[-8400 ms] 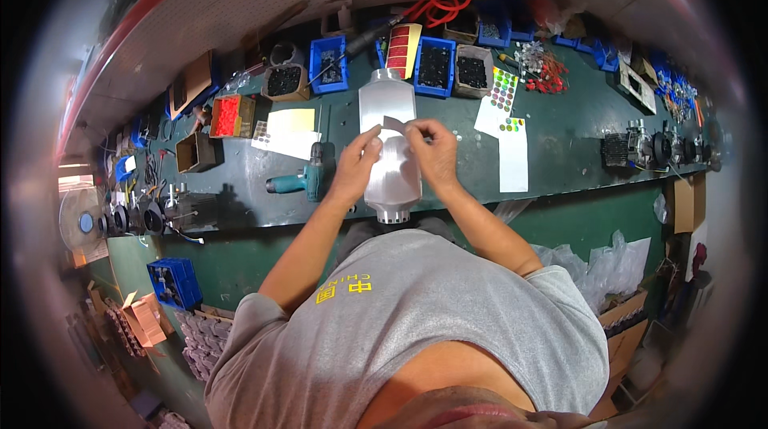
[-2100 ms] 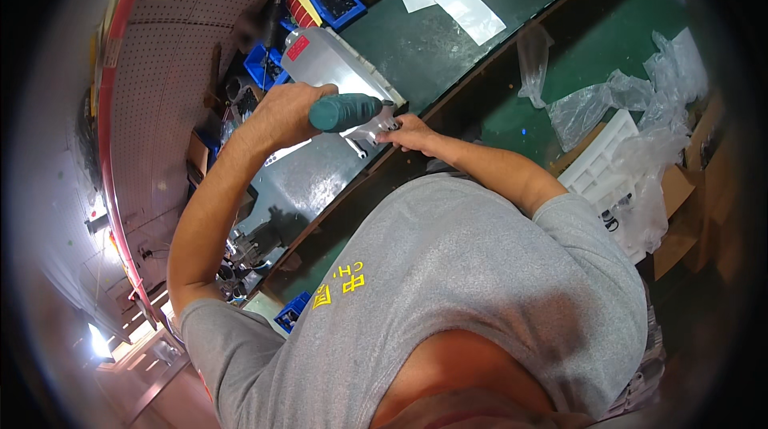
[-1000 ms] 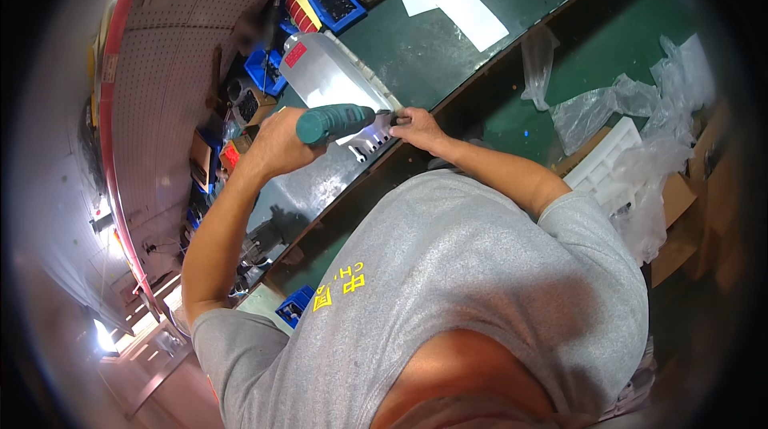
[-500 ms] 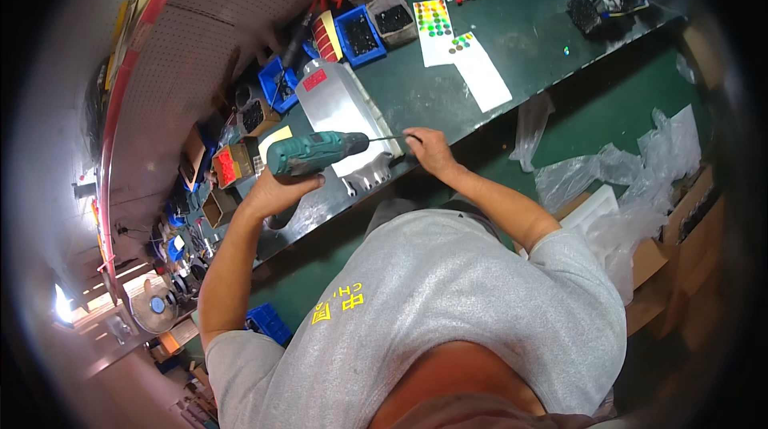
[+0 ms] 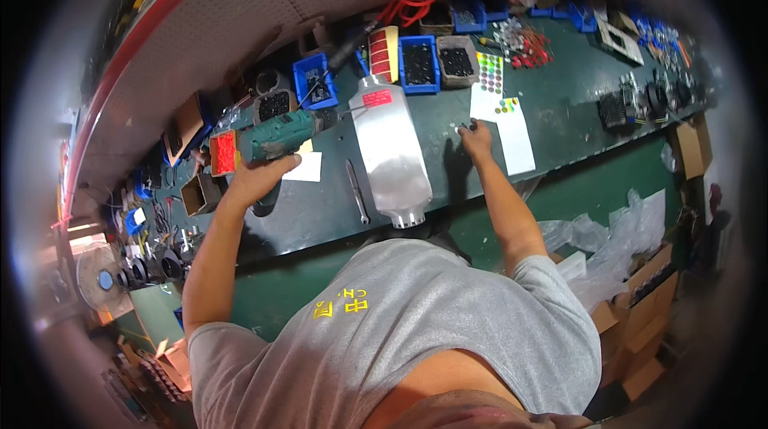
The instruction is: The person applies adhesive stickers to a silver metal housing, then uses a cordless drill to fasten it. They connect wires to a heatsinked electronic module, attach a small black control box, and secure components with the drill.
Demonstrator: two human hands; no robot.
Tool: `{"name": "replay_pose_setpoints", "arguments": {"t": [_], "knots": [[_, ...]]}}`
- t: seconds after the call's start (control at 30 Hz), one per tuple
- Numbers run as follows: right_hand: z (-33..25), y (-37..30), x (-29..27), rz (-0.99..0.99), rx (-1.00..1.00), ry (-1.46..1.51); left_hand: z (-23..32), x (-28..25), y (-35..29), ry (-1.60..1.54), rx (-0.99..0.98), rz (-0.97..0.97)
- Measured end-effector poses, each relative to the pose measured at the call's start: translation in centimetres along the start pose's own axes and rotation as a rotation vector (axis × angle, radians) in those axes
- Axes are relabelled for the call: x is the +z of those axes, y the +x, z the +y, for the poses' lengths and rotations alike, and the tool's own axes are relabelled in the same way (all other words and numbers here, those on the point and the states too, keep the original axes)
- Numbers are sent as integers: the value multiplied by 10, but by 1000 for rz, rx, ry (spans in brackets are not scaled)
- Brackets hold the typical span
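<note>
Coiled red hose (image 5: 403, 5), fan (image 5: 105, 279), plastic bags (image 5: 616, 247)

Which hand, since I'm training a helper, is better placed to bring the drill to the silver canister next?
Probably the left: the left hand holds the green drill, its bit pointing toward the silver canister. The right hand is across the canister, beside the white sheet.

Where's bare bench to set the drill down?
Widest: the bench between the white sheet and black block. Also a patch left of the wrench, on the near side of the paper, and a shadowed strip between the canister and right hand. The back is crowded with bins.
</note>
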State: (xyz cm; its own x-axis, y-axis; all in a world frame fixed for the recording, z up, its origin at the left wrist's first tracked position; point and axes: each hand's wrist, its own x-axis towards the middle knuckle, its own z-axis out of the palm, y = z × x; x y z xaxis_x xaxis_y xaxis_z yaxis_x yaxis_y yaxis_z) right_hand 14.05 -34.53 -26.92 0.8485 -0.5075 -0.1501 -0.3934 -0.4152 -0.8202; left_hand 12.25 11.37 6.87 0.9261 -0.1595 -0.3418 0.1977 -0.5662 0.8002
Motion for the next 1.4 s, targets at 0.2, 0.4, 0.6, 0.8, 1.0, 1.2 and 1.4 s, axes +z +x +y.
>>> {"name": "replay_pose_setpoints", "arguments": {"t": [0.2,0.4,0.6,0.8,1.0,1.2,1.4], "knots": [[-44,-11,5,-46,-6,197,-34,-43,48,-93,-73,9],[-40,-101,-32,-219,127,271,-61,-60,83,-69,-74,-96],[-44,-213,-66,-541,660,278,-89,-58,98,-156,-59,-130],[-53,-243,-57,-785,810,478,-85,-62,97,-212,-15,-133],[-77,-246,-46,-851,783,511,-83,-64,97,-147,-28,-140],[-79,-248,-37,-833,759,500,-84,-63,94,-111,-4,-151],[-69,-247,-28,-823,681,403,-68,-65,98,-21,4,-116]]}}
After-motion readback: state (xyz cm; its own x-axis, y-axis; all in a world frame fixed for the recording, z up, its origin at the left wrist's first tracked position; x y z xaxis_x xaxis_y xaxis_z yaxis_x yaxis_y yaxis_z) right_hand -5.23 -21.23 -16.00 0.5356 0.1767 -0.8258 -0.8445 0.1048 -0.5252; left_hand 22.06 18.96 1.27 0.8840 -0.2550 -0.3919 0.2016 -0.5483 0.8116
